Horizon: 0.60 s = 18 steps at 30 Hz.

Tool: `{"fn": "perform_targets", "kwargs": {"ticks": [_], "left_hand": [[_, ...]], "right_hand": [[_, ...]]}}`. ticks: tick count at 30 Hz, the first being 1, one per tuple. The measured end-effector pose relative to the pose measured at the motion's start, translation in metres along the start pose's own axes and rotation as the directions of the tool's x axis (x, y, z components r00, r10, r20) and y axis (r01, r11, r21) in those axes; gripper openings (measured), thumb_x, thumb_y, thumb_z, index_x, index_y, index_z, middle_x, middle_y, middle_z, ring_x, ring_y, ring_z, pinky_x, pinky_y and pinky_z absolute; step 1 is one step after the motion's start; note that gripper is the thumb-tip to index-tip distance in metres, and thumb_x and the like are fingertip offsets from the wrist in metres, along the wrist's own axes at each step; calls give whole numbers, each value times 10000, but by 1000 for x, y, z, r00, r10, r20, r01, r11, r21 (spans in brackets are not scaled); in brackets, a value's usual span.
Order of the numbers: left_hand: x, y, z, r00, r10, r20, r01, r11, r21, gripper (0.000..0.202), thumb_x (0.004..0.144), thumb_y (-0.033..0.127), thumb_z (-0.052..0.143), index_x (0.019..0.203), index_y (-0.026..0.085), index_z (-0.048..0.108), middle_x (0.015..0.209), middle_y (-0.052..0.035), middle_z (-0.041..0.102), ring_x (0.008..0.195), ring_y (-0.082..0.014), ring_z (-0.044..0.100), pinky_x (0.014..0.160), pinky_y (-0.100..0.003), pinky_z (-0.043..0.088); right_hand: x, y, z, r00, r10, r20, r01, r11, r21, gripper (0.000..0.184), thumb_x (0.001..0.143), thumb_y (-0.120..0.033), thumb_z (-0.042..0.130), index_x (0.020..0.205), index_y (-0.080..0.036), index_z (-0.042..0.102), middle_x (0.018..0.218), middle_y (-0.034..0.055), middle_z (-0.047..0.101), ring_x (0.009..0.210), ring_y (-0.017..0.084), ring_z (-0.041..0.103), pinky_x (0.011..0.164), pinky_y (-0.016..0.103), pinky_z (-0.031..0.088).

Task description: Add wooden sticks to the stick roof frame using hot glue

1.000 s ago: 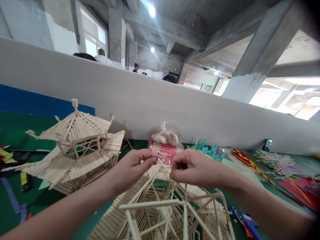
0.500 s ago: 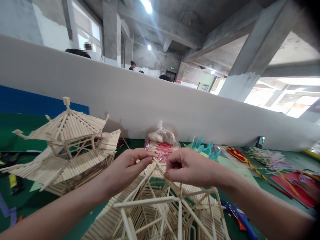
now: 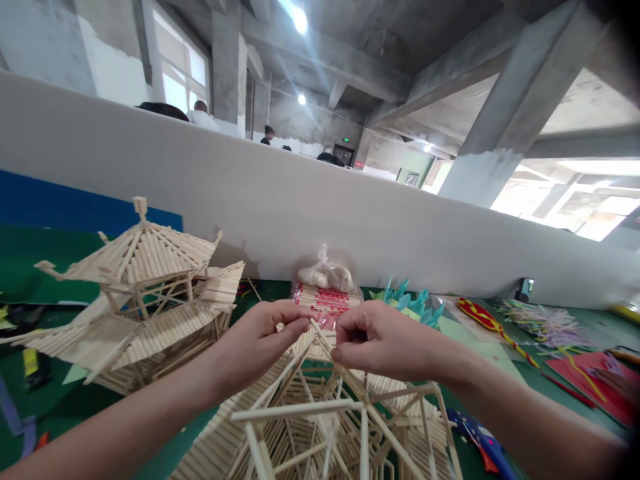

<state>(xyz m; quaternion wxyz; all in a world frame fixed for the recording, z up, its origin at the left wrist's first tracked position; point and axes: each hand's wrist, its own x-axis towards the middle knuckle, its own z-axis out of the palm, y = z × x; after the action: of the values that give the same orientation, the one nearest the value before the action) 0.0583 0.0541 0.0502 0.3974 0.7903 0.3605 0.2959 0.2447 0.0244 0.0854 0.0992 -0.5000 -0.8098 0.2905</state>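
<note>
A frame of pale wooden sticks (image 3: 300, 409) stands in front of me, with a slatted, roof-like layer (image 3: 225, 427) spreading around its lower part. My left hand (image 3: 260, 337) pinches the upper tip of a slanting wooden stick (image 3: 323, 338) at the frame's far side. Lower down on that same stick, the thumb and curled fingers of my right hand (image 3: 387, 340) are closed. Whether the stick is fixed to the frame cannot be made out. To the left sits a pagoda-shaped stick model (image 3: 143, 257) with two tiers of roof.
Behind the hands lies a clear bag of sticks (image 3: 320, 297). Blue paper spikes (image 3: 410, 300), a red and yellow ornament (image 3: 480, 313) and paper strips (image 3: 543, 323) lie at right. A blue glue gun (image 3: 483, 443) is by my right forearm. A white partition (image 3: 400, 230) bounds the table.
The view has shifted slightly, so everything sits a little lower and further right. Both hands keep the same grip on the stick.
</note>
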Motion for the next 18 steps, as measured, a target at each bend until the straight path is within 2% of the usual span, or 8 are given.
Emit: {"fn": "perform_targets", "kwargs": {"ticks": [8, 18], "left_hand": [[-1, 2, 0, 1000, -9, 2, 9, 1000, 25, 273, 817, 306, 415, 807, 157, 643, 790, -25, 654, 763, -173, 576, 677, -252, 437], [-2, 0, 1, 1000, -24, -7, 24, 998, 56, 276, 806, 311, 410, 764, 151, 631, 726, -13, 606, 707, -162, 545, 634, -251, 422]], "right_hand": [[0, -2, 1, 1000, -14, -23, 14, 1000, -16, 116, 667, -158, 471, 557, -186, 449, 514, -64, 381, 489, 69, 361, 435, 197, 268], [1, -5, 2, 1000, -20, -7, 20, 1000, 2, 132, 669, -149, 469, 546, -184, 436, 503, -71, 349, 474, 62, 336, 421, 197, 249]]}}
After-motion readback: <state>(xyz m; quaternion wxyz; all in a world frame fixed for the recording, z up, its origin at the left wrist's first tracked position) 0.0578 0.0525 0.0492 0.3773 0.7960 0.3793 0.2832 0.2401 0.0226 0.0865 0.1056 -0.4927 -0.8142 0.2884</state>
